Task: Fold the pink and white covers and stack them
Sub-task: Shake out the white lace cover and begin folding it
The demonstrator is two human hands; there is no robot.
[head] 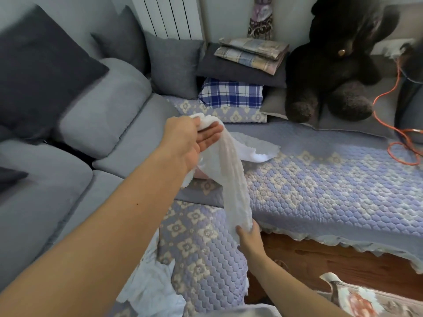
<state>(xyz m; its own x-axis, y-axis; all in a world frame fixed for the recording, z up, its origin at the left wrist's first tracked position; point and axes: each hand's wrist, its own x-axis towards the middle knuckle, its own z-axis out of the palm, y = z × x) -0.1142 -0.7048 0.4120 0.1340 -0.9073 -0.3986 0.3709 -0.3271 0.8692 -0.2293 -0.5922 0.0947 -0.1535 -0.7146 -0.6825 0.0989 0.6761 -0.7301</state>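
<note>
Left hand point(190, 138): raised over the sofa corner, fingers curled round the bunched upper end of the white cover point(231, 175).
Right hand point(248, 234): lower and nearer the camera, thumb and fingers pinching the cover's bottom end.
White cover: lacy, gathered into a narrow band stretched slantwise between the two hands, held above the quilted sofa mat point(320, 179) (its far edge trails onto the mat behind the left hand).
Pink cover point(202, 173): only a pale pink sliver shows beneath the left wrist, lying on the mat; its fold cannot be told.
Quilted sofa mat: lilac with cream flower pattern, spread over the grey sofa point(109, 110).
Background: folded plaid cloths point(251, 52) on dark cushions, a blue checked pillow point(231, 93) below, a dark plush bear point(338, 65) beside them, an orange cable point(402, 143) at right.
</note>
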